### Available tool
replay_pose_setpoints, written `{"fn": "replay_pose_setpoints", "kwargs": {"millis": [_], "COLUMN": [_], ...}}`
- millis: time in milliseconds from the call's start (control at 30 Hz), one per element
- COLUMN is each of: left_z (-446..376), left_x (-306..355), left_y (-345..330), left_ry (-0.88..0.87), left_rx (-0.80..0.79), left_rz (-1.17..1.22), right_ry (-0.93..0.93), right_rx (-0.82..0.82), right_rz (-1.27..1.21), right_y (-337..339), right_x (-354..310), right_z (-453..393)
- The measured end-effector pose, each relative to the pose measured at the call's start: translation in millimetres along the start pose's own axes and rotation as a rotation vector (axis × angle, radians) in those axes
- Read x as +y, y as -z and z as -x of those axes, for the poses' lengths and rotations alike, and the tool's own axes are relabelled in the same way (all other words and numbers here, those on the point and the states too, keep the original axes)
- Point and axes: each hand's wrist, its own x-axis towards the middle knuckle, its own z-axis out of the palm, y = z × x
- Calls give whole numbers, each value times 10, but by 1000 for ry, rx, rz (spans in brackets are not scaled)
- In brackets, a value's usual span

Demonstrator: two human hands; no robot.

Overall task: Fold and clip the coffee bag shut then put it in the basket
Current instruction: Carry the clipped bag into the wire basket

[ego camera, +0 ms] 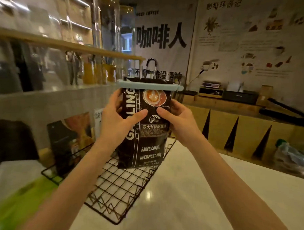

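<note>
Coffee bag (145,132): black, upright, held in air above wire basket (115,188). Pale blue clip (150,86) across folded top, shut. Left hand (120,120): gripping bag's left edge, thumb on front. Right hand (178,119): gripping right edge, thumb on front. Basket: black, on white worktop (187,196), below bag.

1. The coffee bag (143,132), centre of the frame, looks like black film with a slight sheen.
2. Its clip (150,85) is pale blue matt plastic.
3. The basket (119,188), lower centre, is thin black wire mesh.
4. The counter (187,196) is white and glossy.
</note>
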Motion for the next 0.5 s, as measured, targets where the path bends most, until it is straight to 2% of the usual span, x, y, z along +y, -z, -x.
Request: {"fn": "replay_pose_setpoints", "kwargs": {"millis": [267, 367, 500], "left_z": [29, 97, 158], "left_x": [-627, -805, -966], "left_y": [647, 762, 838], "left_ry": [76, 117, 98], "left_rx": [273, 334, 410], "left_rz": [-117, -174, -281], "right_ry": [-263, -371, -440], "right_rx": [-249, -218, -143], "right_rz": [-11, 24, -108], "right_y": [-848, -1113, -1355], "right_x": [644, 846, 1020], "right_z": [-497, -612, -709]}}
